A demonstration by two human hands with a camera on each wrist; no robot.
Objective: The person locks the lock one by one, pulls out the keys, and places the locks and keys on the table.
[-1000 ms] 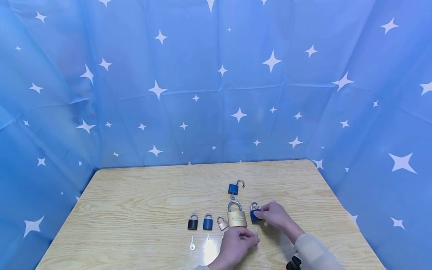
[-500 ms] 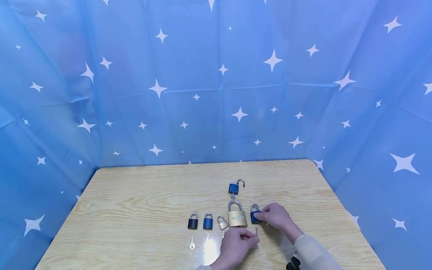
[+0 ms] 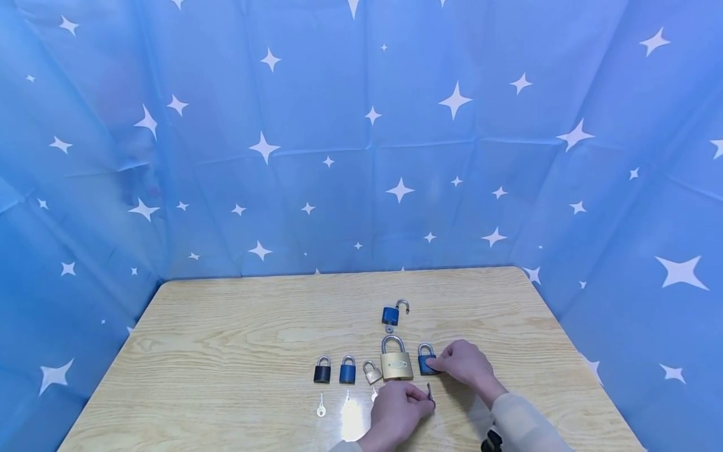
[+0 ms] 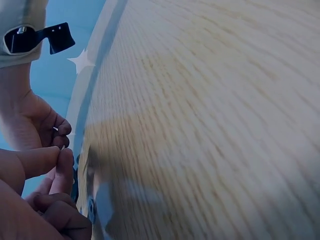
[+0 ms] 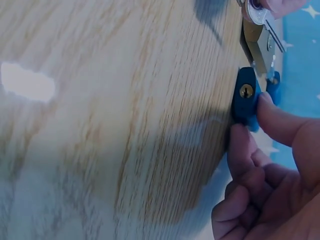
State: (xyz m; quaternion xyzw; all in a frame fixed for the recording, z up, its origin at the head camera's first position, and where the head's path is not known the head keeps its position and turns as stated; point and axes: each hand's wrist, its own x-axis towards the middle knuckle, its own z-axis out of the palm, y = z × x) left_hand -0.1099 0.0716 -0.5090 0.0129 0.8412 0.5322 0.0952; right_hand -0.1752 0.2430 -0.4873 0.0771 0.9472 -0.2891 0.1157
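Note:
My right hand (image 3: 467, 363) pinches the body of a blue padlock (image 3: 425, 364) with a closed shackle at the right end of the row. In the right wrist view its brass keyhole (image 5: 246, 91) faces the near side, between thumb and fingers. Just in front of it, my left hand (image 3: 398, 411) pinches a silver key (image 5: 272, 36) by its head. The blade points away toward the padlock, apart from the keyhole. A large brass padlock (image 3: 397, 366) lies beyond the left hand. Thumb and finger of the left hand (image 4: 47, 172) meet in the left wrist view.
Left of the big lock lie a small brass padlock (image 3: 373, 375), a blue one (image 3: 347, 373) and a black one (image 3: 322, 373). A key (image 3: 321, 407) lies before the black one. Farther back sits an unlocked blue padlock (image 3: 391, 315) with a key (image 3: 389, 328) in it.
The key in my left hand has turned, its blade now showing dark and narrow. The blue padlock under my right hand has shifted slightly toward me.

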